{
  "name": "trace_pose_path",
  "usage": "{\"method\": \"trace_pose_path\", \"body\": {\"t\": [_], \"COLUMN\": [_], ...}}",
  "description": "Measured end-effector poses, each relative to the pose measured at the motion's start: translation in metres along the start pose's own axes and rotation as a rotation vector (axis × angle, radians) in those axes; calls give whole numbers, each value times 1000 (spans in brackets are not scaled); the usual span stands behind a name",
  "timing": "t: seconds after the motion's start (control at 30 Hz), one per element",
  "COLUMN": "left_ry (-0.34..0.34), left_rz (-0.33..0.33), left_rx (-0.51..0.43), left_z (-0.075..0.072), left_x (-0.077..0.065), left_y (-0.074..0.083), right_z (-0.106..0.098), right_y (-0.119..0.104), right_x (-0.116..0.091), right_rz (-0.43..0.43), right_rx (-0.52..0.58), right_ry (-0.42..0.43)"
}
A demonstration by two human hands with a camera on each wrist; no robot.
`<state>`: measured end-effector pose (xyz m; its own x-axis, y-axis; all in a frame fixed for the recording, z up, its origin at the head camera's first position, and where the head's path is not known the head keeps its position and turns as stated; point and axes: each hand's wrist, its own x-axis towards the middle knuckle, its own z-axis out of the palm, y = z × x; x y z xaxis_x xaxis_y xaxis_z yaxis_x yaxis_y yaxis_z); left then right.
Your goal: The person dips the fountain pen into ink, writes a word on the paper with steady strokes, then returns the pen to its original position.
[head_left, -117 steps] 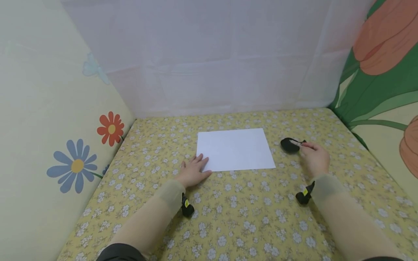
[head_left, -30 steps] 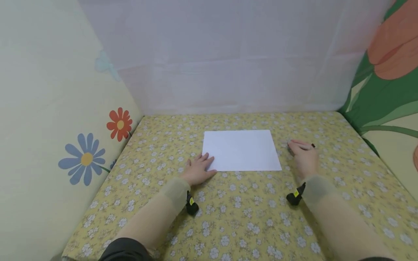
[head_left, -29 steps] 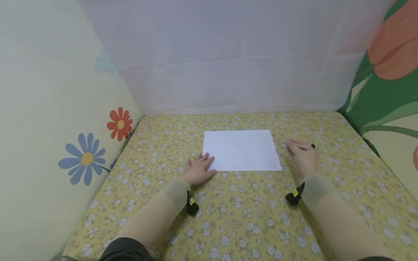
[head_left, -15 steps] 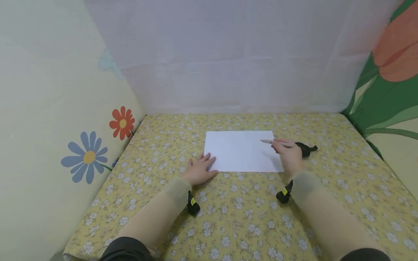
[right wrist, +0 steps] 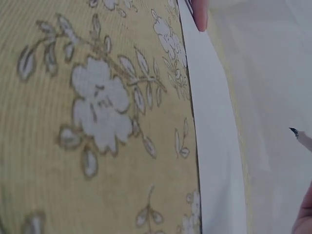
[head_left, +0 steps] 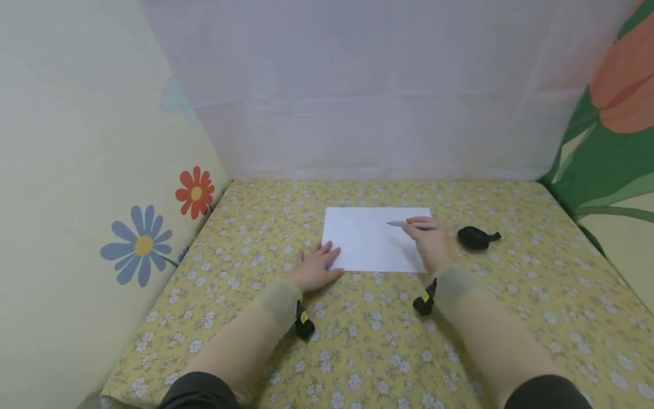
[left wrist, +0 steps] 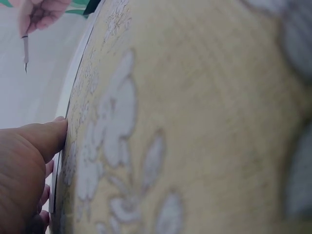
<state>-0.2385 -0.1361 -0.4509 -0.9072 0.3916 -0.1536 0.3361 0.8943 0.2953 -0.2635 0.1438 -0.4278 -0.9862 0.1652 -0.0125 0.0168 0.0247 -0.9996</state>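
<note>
A white sheet of paper [head_left: 357, 238] lies on the table. My left hand [head_left: 314, 270] rests with spread fingers on its lower left corner; the left wrist view shows that thumb [left wrist: 46, 136] at the edge. My right hand [head_left: 431, 244] pinches a slim, pale ink brush [head_left: 398, 224] above the right half of the paper. Its dark pointed tip aims left, apart from the sheet in the left wrist view. In the right wrist view the brush [right wrist: 304, 140] enters at the right edge. A rounded black dish with a short tail [head_left: 473, 238] sits right of the paper.
A yellow flowered cloth [head_left: 368, 341] covers the table. A white sheet [head_left: 357, 91] hangs behind it. Painted flower panels [head_left: 61, 170] stand at both sides. Small black cameras [head_left: 305, 326] are strapped to both wrists.
My right hand has carried the brush from over the black dish leftward to above the paper, uncovering the dish. My left hand stays on the corner. The head view has shifted slightly.
</note>
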Motion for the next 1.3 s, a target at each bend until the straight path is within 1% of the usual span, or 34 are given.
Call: {"method": "trace_pose_path", "body": {"t": [0.1,0.27,0.33,0.5,0.6,0.73,0.97,1.2,1.3], "left_ry": [-1,2,6,12,13,12,20,34,37], "left_rz": [0,4,9,22,25,28,19,13,8], "left_rx": [3,-11,-16,-12,-14,-18,-13,-10,-1], "left_z": [0,-1,-1,0,0,0,0,2,3], "left_x": [0,-1,-2,-1,-1,-1,-1,-1,-1], "left_y": [0,1,1,2,1,0,0,1,0], "right_z": [7,18,21,27,30,36,47,60,64], "right_y": [0,8,11,16,16,15,15,15,15], "right_x": [1,8,10,12,12,13,15,15,16], "right_rz": [13,-25,-37,-5,7,2,49,18,20], "right_rx": [4,2,-17,-36,-3,16,-45,-122,-142], "right_ry": [-1,42,49,24,-5,-30,-41,-65,-70]}}
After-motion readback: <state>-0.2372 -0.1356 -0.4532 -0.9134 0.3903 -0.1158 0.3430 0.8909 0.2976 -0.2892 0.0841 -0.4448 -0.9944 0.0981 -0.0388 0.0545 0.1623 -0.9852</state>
